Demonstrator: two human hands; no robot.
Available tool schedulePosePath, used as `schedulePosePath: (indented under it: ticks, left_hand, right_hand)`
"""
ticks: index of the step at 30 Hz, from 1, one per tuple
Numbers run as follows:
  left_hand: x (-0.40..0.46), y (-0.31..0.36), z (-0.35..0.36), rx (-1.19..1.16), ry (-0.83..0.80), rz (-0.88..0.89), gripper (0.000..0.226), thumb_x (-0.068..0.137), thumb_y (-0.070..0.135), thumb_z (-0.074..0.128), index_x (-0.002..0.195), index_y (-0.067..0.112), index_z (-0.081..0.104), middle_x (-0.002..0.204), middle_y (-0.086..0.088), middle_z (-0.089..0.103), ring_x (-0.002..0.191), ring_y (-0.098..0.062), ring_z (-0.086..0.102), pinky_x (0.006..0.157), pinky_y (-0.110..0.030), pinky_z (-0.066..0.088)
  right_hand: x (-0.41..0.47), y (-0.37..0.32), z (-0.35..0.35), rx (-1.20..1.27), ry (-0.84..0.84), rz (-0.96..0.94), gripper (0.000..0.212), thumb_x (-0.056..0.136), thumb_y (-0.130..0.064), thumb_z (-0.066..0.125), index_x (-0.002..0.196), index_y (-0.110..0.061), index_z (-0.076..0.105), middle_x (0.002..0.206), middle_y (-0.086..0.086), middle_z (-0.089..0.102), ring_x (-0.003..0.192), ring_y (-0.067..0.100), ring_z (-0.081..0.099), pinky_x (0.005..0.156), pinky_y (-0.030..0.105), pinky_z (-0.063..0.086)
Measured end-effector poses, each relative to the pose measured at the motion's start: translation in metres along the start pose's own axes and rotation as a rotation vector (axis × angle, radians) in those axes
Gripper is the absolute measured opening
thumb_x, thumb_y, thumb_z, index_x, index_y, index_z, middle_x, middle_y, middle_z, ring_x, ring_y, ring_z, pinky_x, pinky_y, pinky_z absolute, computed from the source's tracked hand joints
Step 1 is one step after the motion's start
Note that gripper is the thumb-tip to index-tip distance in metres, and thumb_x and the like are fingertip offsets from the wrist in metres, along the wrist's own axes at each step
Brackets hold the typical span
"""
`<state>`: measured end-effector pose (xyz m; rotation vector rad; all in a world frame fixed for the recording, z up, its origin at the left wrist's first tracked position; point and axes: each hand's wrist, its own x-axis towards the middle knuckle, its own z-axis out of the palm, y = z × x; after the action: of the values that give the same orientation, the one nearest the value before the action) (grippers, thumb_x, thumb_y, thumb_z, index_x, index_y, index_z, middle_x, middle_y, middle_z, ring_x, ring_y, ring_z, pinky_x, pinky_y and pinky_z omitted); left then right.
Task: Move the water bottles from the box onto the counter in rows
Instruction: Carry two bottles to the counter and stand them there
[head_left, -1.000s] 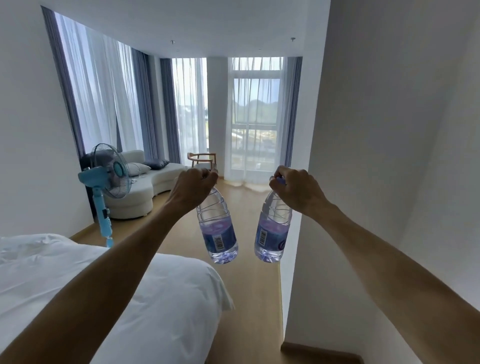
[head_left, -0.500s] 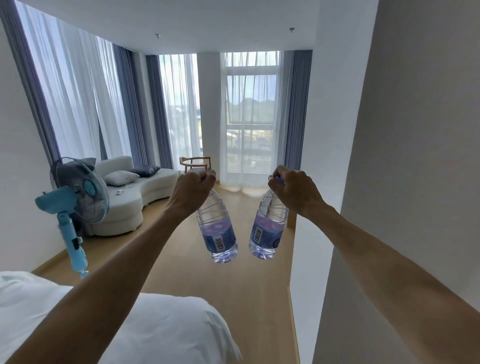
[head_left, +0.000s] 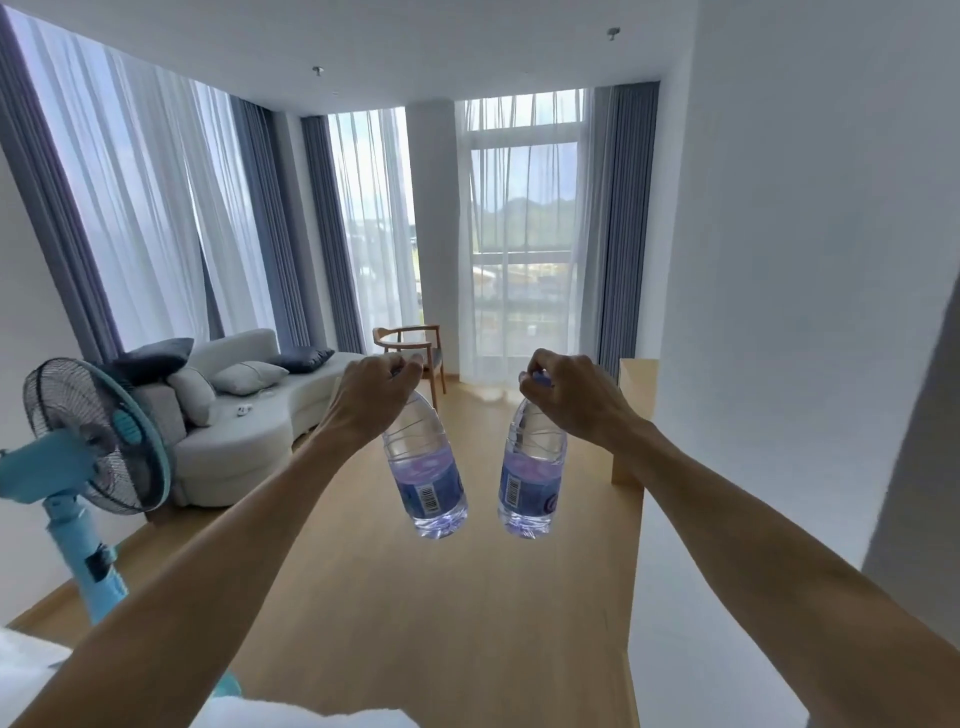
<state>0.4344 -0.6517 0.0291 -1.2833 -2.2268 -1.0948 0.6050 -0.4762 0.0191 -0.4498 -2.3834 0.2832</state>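
Two bottles (head_left: 425, 467) (head_left: 532, 475), two hands (head_left: 376, 397) (head_left: 574, 400)

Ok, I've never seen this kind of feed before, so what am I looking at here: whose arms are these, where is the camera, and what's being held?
There is no machine: a person wears one wide-angle camera on the head, so you see their own bare arms reaching forward. The left hand grips a water bottle by its cap, and the right hand grips a second water bottle the same way; both hang over a wooden floor. Around them: a blue fan, a white sofa, a wooden chair. No box or counter is in view.
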Motion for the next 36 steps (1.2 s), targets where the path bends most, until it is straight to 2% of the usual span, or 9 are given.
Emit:
schedulePosePath:
  ticks: [6, 11, 15, 19, 23, 27, 32, 35, 36]
  left_hand:
    - [0.091, -0.038, 0.061, 0.019, 0.008, -0.019, 0.045, 0.101, 0.033, 0.042, 0.061, 0.014, 0.052, 0.051, 0.003, 0.049, 0.048, -0.014, 0.047, 0.049, -0.024, 0.035]
    - [0.165, -0.077, 0.120, -0.030, -0.017, -0.034, 0.049, 0.101, 0.035, 0.041, 0.065, 0.006, 0.057, 0.054, -0.004, 0.053, 0.053, -0.021, 0.050, 0.057, -0.031, 0.042]
    - [0.231, -0.107, 0.173, -0.058, -0.001, -0.019, 0.051, 0.100, 0.034, 0.044, 0.052, 0.017, 0.048, 0.044, 0.008, 0.044, 0.044, -0.007, 0.042, 0.050, -0.023, 0.034]
    - [0.308, -0.135, 0.220, -0.088, -0.061, 0.009, 0.050, 0.100, 0.034, 0.044, 0.053, 0.016, 0.048, 0.045, 0.005, 0.042, 0.040, -0.006, 0.040, 0.046, -0.019, 0.032]
    - [0.385, -0.155, 0.268, -0.114, -0.099, 0.038, 0.048, 0.099, 0.032, 0.043, 0.056, 0.013, 0.049, 0.048, 0.003, 0.046, 0.045, -0.008, 0.041, 0.043, -0.014, 0.030]
    - [0.444, -0.168, 0.320, -0.129, -0.103, 0.071, 0.048, 0.100, 0.030, 0.043, 0.055, 0.014, 0.046, 0.049, 0.002, 0.044, 0.044, -0.008, 0.039, 0.043, -0.008, 0.033]
    - [0.519, -0.186, 0.395, -0.115, -0.112, 0.069, 0.048, 0.101, 0.030, 0.042, 0.058, 0.009, 0.047, 0.051, 0.002, 0.045, 0.046, -0.009, 0.040, 0.044, -0.011, 0.031]
    - [0.562, -0.194, 0.441, -0.107, -0.105, 0.064, 0.049, 0.101, 0.031, 0.043, 0.055, 0.013, 0.045, 0.051, 0.003, 0.045, 0.047, -0.009, 0.040, 0.045, -0.012, 0.027]
    - [0.576, -0.196, 0.456, -0.102, -0.108, 0.059, 0.049, 0.100, 0.032, 0.043, 0.055, 0.012, 0.046, 0.051, 0.003, 0.046, 0.048, -0.010, 0.041, 0.047, -0.017, 0.029]
  right_hand:
    - [0.088, 0.063, 0.043, -0.017, 0.046, 0.036, 0.024, 0.097, -0.028, 0.051, 0.105, -0.008, 0.062, 0.098, 0.011, 0.070, 0.070, 0.020, 0.056, 0.056, 0.022, 0.037]
    - [0.156, 0.119, 0.080, -0.026, 0.019, 0.064, 0.024, 0.096, -0.029, 0.050, 0.100, -0.009, 0.061, 0.093, 0.013, 0.070, 0.072, 0.028, 0.063, 0.065, 0.037, 0.054]
    - [0.215, 0.167, 0.116, -0.044, -0.007, 0.064, 0.023, 0.096, -0.030, 0.050, 0.097, -0.010, 0.061, 0.087, 0.010, 0.069, 0.069, 0.026, 0.063, 0.067, 0.043, 0.056]
    - [0.282, 0.214, 0.144, -0.065, -0.008, 0.089, 0.021, 0.096, -0.029, 0.050, 0.094, -0.011, 0.061, 0.084, 0.007, 0.068, 0.068, 0.023, 0.063, 0.068, 0.044, 0.056]
    - [0.346, 0.263, 0.168, -0.070, 0.038, 0.140, 0.023, 0.097, -0.030, 0.049, 0.095, -0.011, 0.060, 0.083, 0.007, 0.068, 0.068, 0.024, 0.062, 0.068, 0.045, 0.056]
    - [0.396, 0.314, 0.189, -0.073, 0.092, 0.189, 0.025, 0.098, -0.032, 0.046, 0.093, -0.011, 0.058, 0.081, 0.009, 0.067, 0.068, 0.027, 0.061, 0.068, 0.046, 0.055]
    - [0.461, 0.391, 0.222, -0.075, 0.101, 0.215, 0.026, 0.098, -0.032, 0.046, 0.094, -0.010, 0.058, 0.080, 0.009, 0.067, 0.068, 0.029, 0.062, 0.069, 0.047, 0.055]
    - [0.499, 0.442, 0.241, -0.068, 0.089, 0.217, 0.026, 0.098, -0.034, 0.046, 0.092, -0.011, 0.057, 0.079, 0.008, 0.067, 0.069, 0.029, 0.062, 0.069, 0.048, 0.055]
    - [0.511, 0.460, 0.246, -0.059, 0.078, 0.217, 0.026, 0.098, -0.034, 0.045, 0.092, -0.012, 0.057, 0.079, 0.008, 0.067, 0.070, 0.029, 0.062, 0.069, 0.048, 0.055]
